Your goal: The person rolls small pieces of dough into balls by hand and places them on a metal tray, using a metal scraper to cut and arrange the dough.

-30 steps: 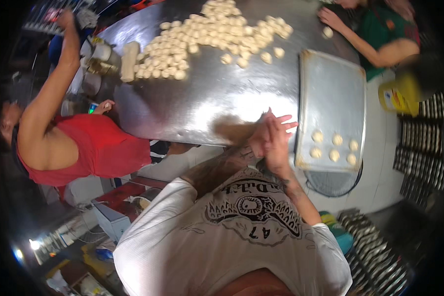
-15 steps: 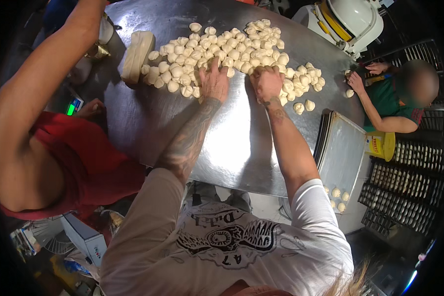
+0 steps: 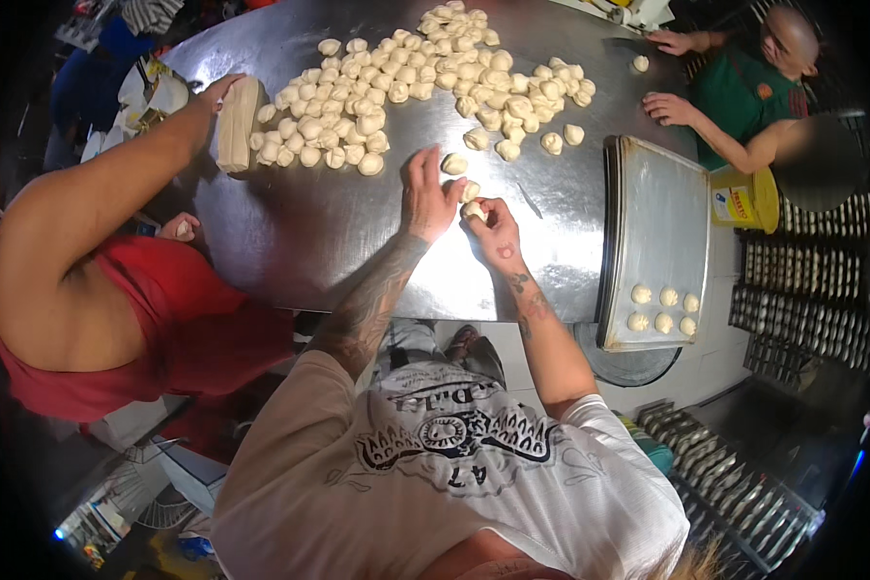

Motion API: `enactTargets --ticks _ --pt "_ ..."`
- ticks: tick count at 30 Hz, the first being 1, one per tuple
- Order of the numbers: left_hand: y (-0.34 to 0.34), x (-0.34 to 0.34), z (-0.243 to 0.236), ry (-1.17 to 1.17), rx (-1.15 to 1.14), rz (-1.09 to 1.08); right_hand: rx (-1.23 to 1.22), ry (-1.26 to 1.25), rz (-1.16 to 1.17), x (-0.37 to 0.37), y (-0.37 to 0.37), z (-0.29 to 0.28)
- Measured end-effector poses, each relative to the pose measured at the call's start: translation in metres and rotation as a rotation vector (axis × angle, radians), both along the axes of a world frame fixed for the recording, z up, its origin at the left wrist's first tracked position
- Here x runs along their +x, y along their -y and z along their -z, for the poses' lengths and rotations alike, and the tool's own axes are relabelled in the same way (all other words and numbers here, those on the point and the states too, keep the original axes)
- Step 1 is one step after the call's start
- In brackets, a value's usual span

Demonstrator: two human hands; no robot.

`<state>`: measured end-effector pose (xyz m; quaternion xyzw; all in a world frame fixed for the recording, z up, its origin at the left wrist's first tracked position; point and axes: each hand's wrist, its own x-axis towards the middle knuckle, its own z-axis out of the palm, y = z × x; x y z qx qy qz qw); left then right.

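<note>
My left hand (image 3: 431, 201) rests on the steel table (image 3: 309, 232), fingers mostly extended and apart, beside a loose dough ball (image 3: 453, 163). Another dough piece (image 3: 470, 190) lies by its thumb. My right hand (image 3: 496, 230) is just right of it, fingers closed on a small dough ball (image 3: 474, 209). A large pile of pale dough pieces (image 3: 343, 101) spreads over the table beyond both hands. A metal baking tray (image 3: 652, 222) sits on the right edge of the table, with several shaped dough pieces (image 3: 668, 295) on its near end.
A co-worker in red (image 3: 87, 300) stands at the left, a hand by a long dough slab (image 3: 237, 126). A co-worker in green (image 3: 735, 106) is at the back right, beside a yellow bucket (image 3: 744, 201). Racks of stacked pans (image 3: 793, 290) stand at the right.
My hands, first clasped near my body, reached into the pile and have now drawn back toward me with dough pieces. The red-clad co-worker's raised arm has come down to the slab.
</note>
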<state>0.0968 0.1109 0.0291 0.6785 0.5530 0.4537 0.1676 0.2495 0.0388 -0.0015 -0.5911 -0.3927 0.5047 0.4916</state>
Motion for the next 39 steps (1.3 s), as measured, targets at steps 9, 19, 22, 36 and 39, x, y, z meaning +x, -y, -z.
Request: enactTargets --ticks 9,19,22,36,39 --pt "0.063 -0.037 0.015 -0.137 -0.251 0.400 0.050 0.497 -0.047 0.047 0.111 -0.033" --pt "0.109 -0.049 0.039 -0.697 -0.029 0.088 0.505 0.917 -0.174 -0.007 0.081 -0.003" --pt "0.142 -0.060 0.044 -0.569 0.018 0.366 0.653 0.771 -0.344 0.045 0.113 0.001" --pt "0.121 -0.082 0.029 -0.529 -0.023 0.449 0.528 0.866 -0.671 0.086 0.095 -0.009" --pt "0.072 -0.038 0.003 -0.524 0.045 0.264 0.588 1.036 -0.461 0.051 0.048 -0.026"
